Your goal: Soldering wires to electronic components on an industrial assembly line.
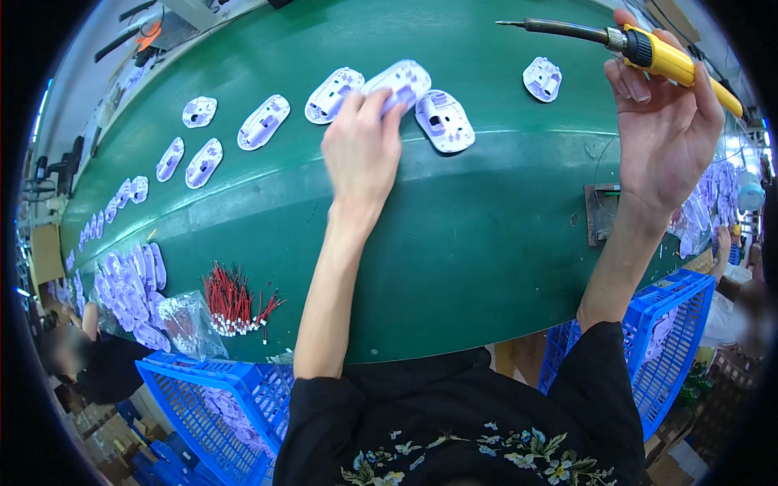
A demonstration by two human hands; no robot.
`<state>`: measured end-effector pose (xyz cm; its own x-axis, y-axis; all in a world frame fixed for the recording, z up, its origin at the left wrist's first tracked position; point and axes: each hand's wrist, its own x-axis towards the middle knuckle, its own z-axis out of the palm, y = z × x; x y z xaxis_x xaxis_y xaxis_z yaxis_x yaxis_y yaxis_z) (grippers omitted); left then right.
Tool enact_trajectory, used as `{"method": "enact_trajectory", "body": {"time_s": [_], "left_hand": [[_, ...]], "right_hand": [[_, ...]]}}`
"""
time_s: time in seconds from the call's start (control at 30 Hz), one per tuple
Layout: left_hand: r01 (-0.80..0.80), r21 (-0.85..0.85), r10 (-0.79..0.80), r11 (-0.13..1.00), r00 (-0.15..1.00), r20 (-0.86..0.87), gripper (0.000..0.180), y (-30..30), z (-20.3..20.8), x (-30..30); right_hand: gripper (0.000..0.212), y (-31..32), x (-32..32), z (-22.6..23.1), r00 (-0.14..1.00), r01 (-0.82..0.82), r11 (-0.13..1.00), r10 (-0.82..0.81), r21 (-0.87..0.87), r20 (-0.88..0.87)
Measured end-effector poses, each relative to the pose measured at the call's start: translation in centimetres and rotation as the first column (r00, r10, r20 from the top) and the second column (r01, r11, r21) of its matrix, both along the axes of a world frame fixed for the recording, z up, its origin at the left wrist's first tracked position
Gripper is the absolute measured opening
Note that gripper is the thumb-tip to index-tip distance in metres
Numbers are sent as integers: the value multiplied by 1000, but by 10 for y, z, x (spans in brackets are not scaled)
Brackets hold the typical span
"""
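Note:
My left hand (361,146) reaches out over the green conveyor belt (454,243) and grips a pale lilac plastic shell (399,83) by its near end. Two similar shells lie right beside it, one to its left (333,94) and one to its right (444,121). My right hand (664,121) is raised at the right and holds a soldering iron with a yellow handle (660,53), its dark metal tip (535,26) pointing left above the belt.
More lilac shells lie in a line along the belt to the left (263,122) and one at the far right (542,78). A pile of shells (130,292), red wires (231,298) and a clear bag (190,322) sit near left. Blue crates (219,397) (668,340) flank me. Another person (77,360) sits at lower left.

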<state>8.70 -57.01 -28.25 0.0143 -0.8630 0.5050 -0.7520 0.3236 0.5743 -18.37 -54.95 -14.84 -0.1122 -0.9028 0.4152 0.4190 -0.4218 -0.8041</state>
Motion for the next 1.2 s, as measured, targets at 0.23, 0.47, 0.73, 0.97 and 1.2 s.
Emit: {"method": "enact_trajectory", "body": {"time_s": [0.23, 0.47, 0.73, 0.97, 1.2], "left_hand": [[116, 319, -143, 941, 988, 64, 28, 118, 9, 56], [323, 295, -376, 899, 915, 145, 31, 69, 25, 8], [369, 287, -416, 884, 901, 125, 32, 43, 9, -3], [212, 393, 22, 895, 859, -512, 12, 139, 6, 66], [-19, 206, 95, 978, 926, -366, 7, 151, -12, 41]], "right_hand": [[40, 1, 74, -15, 976, 141, 982, -159, -122, -150], [50, 10, 66, -12, 947, 297, 933, -259, 205, -192], [52, -2, 6, -12, 975, 38, 993, -12, 112, -223], [41, 12, 72, -29, 965, 8, 974, 51, 225, -257], [31, 34, 69, -105, 925, -184, 857, 317, 481, -211]]}}
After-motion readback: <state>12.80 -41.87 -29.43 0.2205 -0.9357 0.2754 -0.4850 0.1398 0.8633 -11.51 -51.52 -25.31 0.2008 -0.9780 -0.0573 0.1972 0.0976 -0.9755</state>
